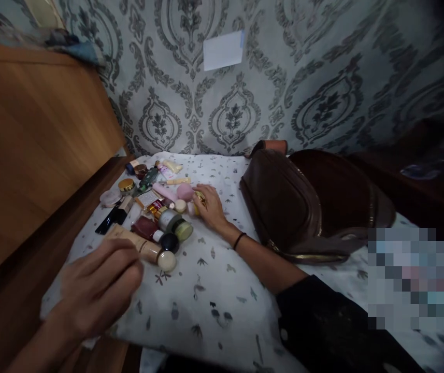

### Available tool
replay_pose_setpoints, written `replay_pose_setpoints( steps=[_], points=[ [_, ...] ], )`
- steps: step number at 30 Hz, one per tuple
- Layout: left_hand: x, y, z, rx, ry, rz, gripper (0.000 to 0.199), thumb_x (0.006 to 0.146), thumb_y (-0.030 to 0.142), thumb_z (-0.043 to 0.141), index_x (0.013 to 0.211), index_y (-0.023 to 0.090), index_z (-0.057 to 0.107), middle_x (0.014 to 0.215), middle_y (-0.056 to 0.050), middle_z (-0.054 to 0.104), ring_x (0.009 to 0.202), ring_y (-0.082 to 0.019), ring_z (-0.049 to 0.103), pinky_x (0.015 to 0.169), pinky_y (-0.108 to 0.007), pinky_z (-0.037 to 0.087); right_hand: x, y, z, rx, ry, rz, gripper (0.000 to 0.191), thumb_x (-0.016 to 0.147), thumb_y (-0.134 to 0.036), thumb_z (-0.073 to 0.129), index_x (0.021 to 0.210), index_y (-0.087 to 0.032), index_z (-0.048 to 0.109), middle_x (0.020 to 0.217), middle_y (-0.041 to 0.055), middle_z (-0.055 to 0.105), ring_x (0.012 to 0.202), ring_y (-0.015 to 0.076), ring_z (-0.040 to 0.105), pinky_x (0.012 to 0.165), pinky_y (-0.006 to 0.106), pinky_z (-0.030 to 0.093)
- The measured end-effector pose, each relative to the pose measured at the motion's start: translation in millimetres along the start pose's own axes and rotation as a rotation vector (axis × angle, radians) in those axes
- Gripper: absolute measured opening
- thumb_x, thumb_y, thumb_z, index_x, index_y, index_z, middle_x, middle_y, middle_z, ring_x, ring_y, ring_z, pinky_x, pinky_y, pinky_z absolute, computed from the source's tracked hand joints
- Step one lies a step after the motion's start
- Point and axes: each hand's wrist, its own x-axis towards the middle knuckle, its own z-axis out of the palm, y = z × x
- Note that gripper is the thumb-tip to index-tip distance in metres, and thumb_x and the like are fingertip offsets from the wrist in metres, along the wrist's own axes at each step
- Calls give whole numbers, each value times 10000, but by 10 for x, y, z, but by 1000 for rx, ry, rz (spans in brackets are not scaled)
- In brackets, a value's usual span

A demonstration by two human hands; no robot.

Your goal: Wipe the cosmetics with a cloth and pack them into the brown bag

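Here's the right arm, and it's a black sleeve [323,316] on the near side — dark cloth, ending partway along the forearm, a small pale spot showing near its left edge. Farther out, just short of the right hand [211,207], there's a thin, dark band [239,241] circling the wrist, narrow and plain. Over to the near left, bare forearm [46,331] leads into the left hand [103,285] — that one's blurred, knuckles rounded.
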Motion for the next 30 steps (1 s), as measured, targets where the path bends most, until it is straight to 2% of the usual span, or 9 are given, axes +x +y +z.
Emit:
replay_pose_setpoints(
  steps=[3, 5, 6, 10, 13, 19, 23, 26, 30],
  points=[
    [139, 30, 468, 213, -68, 40, 240, 940, 100, 422, 820, 218, 593, 727, -21, 631, 704, -193, 638, 570, -311, 498, -54, -163, -20, -55, -35, -123, 274, 954, -294, 479, 1070, -193, 705, 1126, 110, 719, 1175, 279, 555, 1056, 463, 400],
    [77, 13, 749, 228, -171, -9, 164, 967, 281, 509, 1038, 179, 617, 812, -43, 644, 765, -223, 657, 563, -320, 502, -109, -287, -23, -73, -104, -159, 270, 969, -304, 479, 1067, -201, 709, 1096, 93, 734, 1173, 276, 553, 1053, 459, 392],
    [15, 0, 858, 227, -208, -3, 270, 966, 368, 538, 1137, 170, 601, 862, -56, 650, 783, -229, 658, 560, -318, 499, -140, -347, -20, -84, -146, -174, 267, 973, -319, 489, 1077, -206, 707, 1104, 86, 736, 1172, 274, 554, 1062, 462, 381],
    [-226, -83, 1082, 277, -244, -7, 403, 973, 468, 537, 1267, 194, 567, 920, -70, 627, 829, -225, 635, 624, -299, 495, -258, -527, 11, -189, -326, -249, 404, 951, -461, 561, 1243, -195, 645, 1200, 106, 711, 1206, 294, 536, 1105, 504, 322],
    [-290, -198, 1115, 320, -284, -45, 325, 1005, 363, 498, 1293, 234, 571, 924, -65, 611, 873, -219, 613, 684, -298, 498, -303, -567, 45, -296, -391, -276, 553, 924, -497, 604, 1356, -155, 567, 1264, 155, 671, 1239, 326, 510, 1100, 517, 319],
    [-255, -461, 1151, 329, -383, -331, 328, 993, 361, 517, 1294, 258, 595, 1036, -92, 617, 1015, -248, 598, 635, -273, 494, -213, -559, 124, -389, -392, -305, 484, 987, -470, 517, 1382, -193, 544, 1236, 142, 667, 1201, 320, 513, 1138, 534, 253],
    [-263, -591, 1152, 210, -313, -276, 326, 984, 391, 533, 1256, 229, 613, 1063, -102, 629, 1014, -246, 611, 701, -296, 511, -112, -540, 184, -386, -391, -254, 467, 981, -479, 525, 1353, -200, 570, 1249, 142, 663, 1188, 325, 515, 1131, 546, 241],
    [-345, -730, 1021, 138, -238, -242, 367, 991, 451, 501, 1249, 213, 608, 1052, -97, 634, 968, -229, 616, 774, -319, 512, -103, -525, 193, -373, -377, -204, 469, 969, -490, 543, 1326, -190, 590, 1214, 142, 674, 1171, 333, 519, 1111, 545, 274],
    [-585, -952, 716, 196, -230, -403, 408, 954, 553, 517, 1170, 232, 644, 1088, -84, 651, 1031, -254, 605, 781, -322, 495, -202, -581, 136, -343, -321, -225, 417, 974, -422, 544, 1305, -174, 602, 1275, 161, 639, 1225, 333, 497, 1106, 532, 310]
  ],
)
